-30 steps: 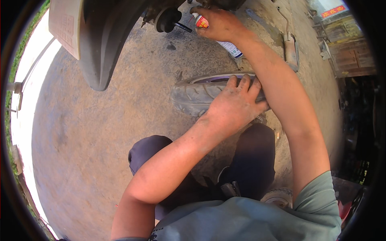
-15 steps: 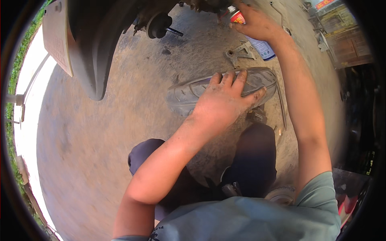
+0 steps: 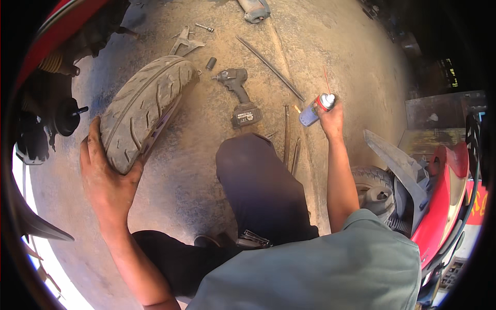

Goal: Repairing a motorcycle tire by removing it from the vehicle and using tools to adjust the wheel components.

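At the left, the motorcycle tire (image 3: 137, 103) is tilted on edge, its purple rim partly visible along the right side. My left hand (image 3: 103, 175) grips the near end of its tread, fingers wrapped round the side. My right hand (image 3: 330, 116) is closed on a spray can (image 3: 310, 114) with a red collar and a thin red straw pointing up. Between them on the concrete lie a black cordless impact driver (image 3: 237, 88), a dark socket (image 3: 211, 64) and, beyond the tire, a metal bracket (image 3: 186, 44).
A vehicle's exposed hub (image 3: 64, 118) and dark bodywork fill the left edge. A red scooter (image 3: 434, 206) stands close on my right. A long bar (image 3: 268, 67), tire levers (image 3: 287, 134) and a cylindrical metal part (image 3: 253, 10) lie on the concrete floor (image 3: 351, 57).
My view has swung rightward. The tire, earlier lying under my left hand, is now tilted up in its grip. My right hand has moved down from beside the vehicle with the can.
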The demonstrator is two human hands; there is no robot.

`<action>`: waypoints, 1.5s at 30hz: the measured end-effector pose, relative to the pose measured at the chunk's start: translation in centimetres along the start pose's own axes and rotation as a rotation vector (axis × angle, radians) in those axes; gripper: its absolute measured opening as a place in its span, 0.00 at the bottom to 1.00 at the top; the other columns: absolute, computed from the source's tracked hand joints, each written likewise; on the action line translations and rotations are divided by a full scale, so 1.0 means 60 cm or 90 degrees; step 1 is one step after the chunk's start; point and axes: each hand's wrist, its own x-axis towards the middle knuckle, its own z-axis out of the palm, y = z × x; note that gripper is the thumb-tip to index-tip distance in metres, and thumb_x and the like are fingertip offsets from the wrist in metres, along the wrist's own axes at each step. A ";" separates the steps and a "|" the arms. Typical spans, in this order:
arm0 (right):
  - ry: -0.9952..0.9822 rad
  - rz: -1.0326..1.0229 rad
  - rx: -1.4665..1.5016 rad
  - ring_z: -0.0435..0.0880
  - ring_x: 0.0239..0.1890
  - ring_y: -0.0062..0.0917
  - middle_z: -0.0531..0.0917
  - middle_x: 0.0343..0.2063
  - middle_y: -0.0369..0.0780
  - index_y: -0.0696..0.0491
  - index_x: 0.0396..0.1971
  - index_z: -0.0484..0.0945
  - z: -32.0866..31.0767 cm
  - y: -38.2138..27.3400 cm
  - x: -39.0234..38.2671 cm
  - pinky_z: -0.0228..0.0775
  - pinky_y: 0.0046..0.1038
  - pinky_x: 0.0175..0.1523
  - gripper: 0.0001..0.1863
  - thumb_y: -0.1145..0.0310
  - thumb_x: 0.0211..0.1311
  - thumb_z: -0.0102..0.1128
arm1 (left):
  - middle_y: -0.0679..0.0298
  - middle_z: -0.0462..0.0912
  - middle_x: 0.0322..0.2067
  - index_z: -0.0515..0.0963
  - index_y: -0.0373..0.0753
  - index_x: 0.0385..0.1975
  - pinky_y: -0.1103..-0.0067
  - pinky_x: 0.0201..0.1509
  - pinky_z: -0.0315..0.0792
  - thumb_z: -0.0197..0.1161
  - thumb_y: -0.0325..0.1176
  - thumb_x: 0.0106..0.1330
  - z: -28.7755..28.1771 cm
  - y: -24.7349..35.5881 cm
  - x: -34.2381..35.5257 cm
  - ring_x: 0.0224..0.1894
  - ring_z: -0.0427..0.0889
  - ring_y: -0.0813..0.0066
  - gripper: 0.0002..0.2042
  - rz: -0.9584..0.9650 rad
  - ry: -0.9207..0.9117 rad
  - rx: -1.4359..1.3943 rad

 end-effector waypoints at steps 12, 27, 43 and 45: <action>-0.043 0.110 0.050 0.82 0.54 0.36 0.81 0.50 0.50 0.63 0.59 0.69 0.045 0.180 -0.145 0.73 0.35 0.60 0.38 0.65 0.53 0.81 | 0.45 0.81 0.58 0.67 0.27 0.68 0.69 0.66 0.72 0.78 0.38 0.47 -0.009 -0.048 0.128 0.59 0.82 0.57 0.45 -0.011 -0.050 0.060; -0.115 0.121 0.160 0.82 0.56 0.32 0.81 0.54 0.48 0.63 0.65 0.65 0.015 0.222 -0.130 0.75 0.32 0.61 0.39 0.68 0.59 0.77 | 0.38 0.80 0.56 0.67 0.25 0.66 0.67 0.64 0.73 0.79 0.49 0.48 0.000 -0.054 0.234 0.61 0.81 0.49 0.48 0.000 -0.135 0.068; -0.044 0.101 0.056 0.82 0.58 0.37 0.80 0.55 0.50 0.62 0.65 0.67 0.008 0.220 -0.148 0.75 0.36 0.63 0.38 0.72 0.54 0.75 | 0.46 0.78 0.61 0.64 0.32 0.70 0.68 0.69 0.66 0.76 0.45 0.60 0.025 -0.148 0.223 0.62 0.77 0.58 0.42 0.031 -0.140 0.008; 0.012 0.220 0.027 0.83 0.56 0.38 0.80 0.55 0.51 0.61 0.62 0.68 -0.001 0.227 -0.186 0.76 0.37 0.60 0.34 0.70 0.57 0.73 | 0.45 0.76 0.62 0.63 0.30 0.71 0.69 0.70 0.65 0.75 0.45 0.61 0.041 -0.131 0.223 0.63 0.76 0.58 0.42 0.033 -0.140 0.012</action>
